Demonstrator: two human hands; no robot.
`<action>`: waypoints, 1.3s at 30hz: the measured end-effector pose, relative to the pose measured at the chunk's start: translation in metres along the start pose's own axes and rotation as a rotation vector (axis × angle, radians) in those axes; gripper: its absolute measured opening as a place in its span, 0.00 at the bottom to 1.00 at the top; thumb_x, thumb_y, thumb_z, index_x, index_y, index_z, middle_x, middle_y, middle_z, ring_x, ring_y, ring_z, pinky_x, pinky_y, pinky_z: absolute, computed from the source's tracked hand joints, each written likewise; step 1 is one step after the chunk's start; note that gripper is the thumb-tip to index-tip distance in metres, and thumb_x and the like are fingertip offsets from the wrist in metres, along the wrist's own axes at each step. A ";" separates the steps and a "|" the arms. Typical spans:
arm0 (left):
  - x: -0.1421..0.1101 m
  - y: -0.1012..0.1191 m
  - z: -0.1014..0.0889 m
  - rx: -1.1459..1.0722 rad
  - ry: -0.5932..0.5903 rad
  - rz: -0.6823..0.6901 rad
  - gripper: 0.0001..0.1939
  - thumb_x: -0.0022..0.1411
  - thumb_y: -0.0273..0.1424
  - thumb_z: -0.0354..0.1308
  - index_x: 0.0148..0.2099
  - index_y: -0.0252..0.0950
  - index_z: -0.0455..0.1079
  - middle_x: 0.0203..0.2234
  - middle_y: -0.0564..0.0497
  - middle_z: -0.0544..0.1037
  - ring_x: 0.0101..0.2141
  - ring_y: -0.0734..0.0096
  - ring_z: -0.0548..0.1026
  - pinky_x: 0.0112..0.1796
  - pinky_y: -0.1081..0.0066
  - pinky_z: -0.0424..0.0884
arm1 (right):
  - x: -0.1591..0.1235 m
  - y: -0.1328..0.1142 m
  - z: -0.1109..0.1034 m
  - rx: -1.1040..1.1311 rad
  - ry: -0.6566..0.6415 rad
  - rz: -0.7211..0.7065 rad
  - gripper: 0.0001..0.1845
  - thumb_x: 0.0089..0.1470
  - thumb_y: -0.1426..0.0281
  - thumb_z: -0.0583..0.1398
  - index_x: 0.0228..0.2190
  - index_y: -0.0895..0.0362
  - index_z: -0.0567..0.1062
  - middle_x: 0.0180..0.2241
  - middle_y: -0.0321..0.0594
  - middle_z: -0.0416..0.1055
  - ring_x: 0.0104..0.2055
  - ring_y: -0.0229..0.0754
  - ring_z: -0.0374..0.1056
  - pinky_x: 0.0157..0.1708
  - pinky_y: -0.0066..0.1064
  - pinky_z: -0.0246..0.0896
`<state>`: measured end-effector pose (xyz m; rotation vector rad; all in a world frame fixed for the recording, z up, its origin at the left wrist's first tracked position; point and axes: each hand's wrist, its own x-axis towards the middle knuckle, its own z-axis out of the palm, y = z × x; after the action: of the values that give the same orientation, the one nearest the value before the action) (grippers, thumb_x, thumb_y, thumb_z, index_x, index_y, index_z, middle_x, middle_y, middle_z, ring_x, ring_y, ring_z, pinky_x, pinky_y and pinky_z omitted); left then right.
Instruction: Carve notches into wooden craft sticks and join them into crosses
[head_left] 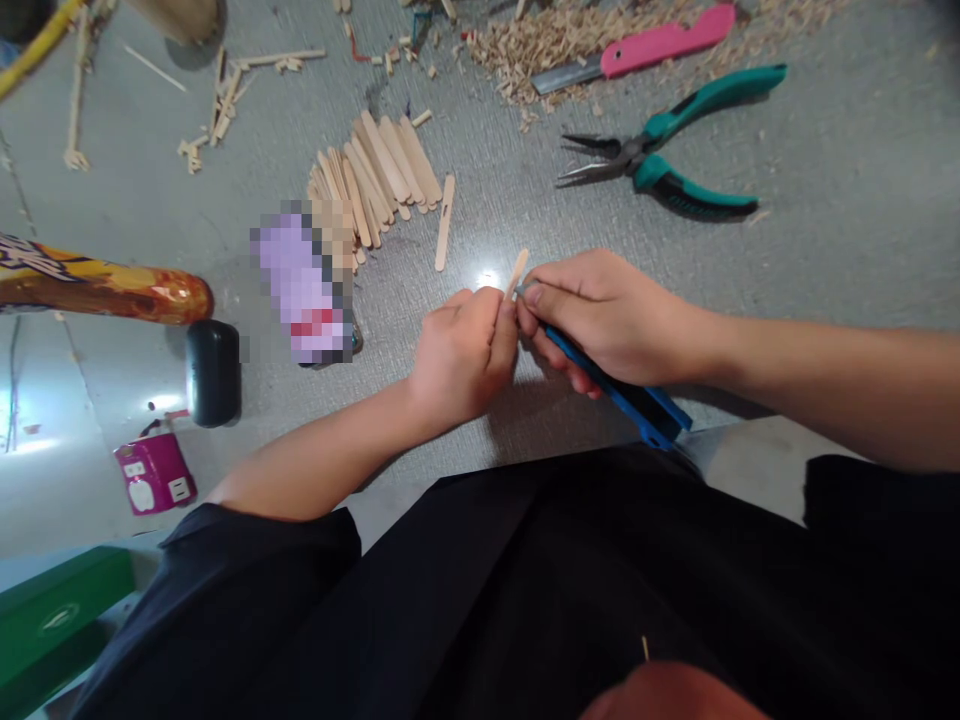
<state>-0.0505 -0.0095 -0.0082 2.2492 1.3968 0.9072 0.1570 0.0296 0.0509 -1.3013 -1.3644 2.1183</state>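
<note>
My left hand (466, 350) is closed around a wooden popsicle stick (516, 274), whose rounded end pokes up above the fingers. My right hand (592, 315) grips a blue utility knife (626, 392), its handle slanting down to the right below the palm. The knife's tip meets the stick, or lies very close to it, between my two hands; the fingers partly cover the blade. One loose popsicle stick (445, 222) with a small slot lies just beyond my hands. Behind it rests a fanned pile of popsicle sticks (386, 170).
Teal needle-nose pliers (637, 155) and a pink cutter (667, 42) lie at the back right beside wood shavings (540, 50). To the left are a blurred-out purple object (304, 290), a dark case (213, 372), a magenta plug adapter (155, 473) and an orange-labelled bottle (97, 285).
</note>
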 end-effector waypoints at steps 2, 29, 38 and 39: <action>0.000 0.000 -0.001 -0.039 -0.004 -0.003 0.27 0.92 0.47 0.42 0.36 0.45 0.63 0.23 0.53 0.70 0.26 0.65 0.70 0.32 0.58 0.61 | 0.000 -0.001 -0.002 -0.021 -0.014 0.003 0.26 0.86 0.61 0.60 0.31 0.52 0.73 0.18 0.30 0.70 0.13 0.35 0.67 0.12 0.28 0.61; -0.002 0.005 0.001 -0.633 -0.045 -0.224 0.25 0.90 0.54 0.53 0.42 0.44 0.73 0.19 0.58 0.75 0.19 0.74 0.71 0.25 0.65 0.67 | 0.008 0.001 -0.024 0.108 -0.284 -0.109 0.23 0.83 0.54 0.65 0.36 0.53 0.74 0.22 0.30 0.73 0.15 0.35 0.66 0.13 0.26 0.55; -0.001 0.012 -0.008 -0.334 -0.039 -0.299 0.32 0.89 0.61 0.46 0.42 0.46 0.76 0.28 0.50 0.83 0.28 0.65 0.79 0.33 0.55 0.76 | 0.006 0.001 -0.015 0.122 -0.184 -0.113 0.23 0.84 0.54 0.64 0.35 0.52 0.74 0.21 0.29 0.71 0.15 0.36 0.66 0.14 0.28 0.58; -0.001 0.013 -0.008 -0.333 -0.038 -0.304 0.32 0.89 0.61 0.45 0.42 0.46 0.76 0.28 0.50 0.83 0.28 0.65 0.79 0.33 0.55 0.76 | 0.006 0.002 -0.014 0.131 -0.181 -0.122 0.23 0.84 0.54 0.63 0.35 0.52 0.74 0.20 0.29 0.71 0.15 0.36 0.66 0.15 0.28 0.58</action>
<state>-0.0476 -0.0166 0.0044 1.7458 1.4027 0.9090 0.1653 0.0403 0.0447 -0.9722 -1.3114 2.2431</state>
